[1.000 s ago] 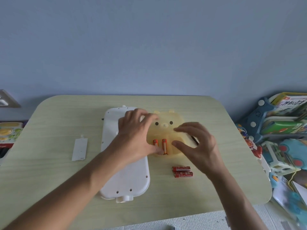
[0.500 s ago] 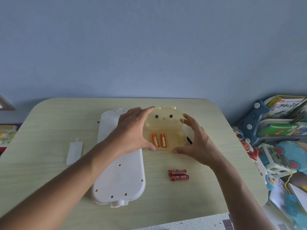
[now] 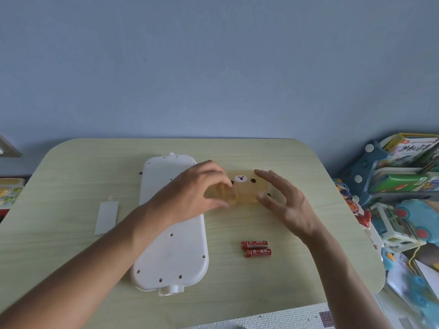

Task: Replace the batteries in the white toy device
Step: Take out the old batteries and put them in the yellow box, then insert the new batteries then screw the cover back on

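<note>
My left hand point(image 3: 190, 195) fingers grip the bear case point(image 3: 242, 189), right hand point(image 3: 285, 200) fingers spread wide at its 3 o'clock, red batteries point(image 3: 256, 249) at 6.

Smooth white plastic toy device point(image 3: 175, 245)

A home, most likely a child's room or play corner; a low pale-green table point(image 3: 71, 176) with rounded corners stands against a plain blue wall point(image 3: 213, 67); bright plastic toys point(image 3: 403, 224) and picture books point(image 3: 413, 148) pile up on the right; a foam play mat point(image 3: 273, 319) covers the floor.
</note>
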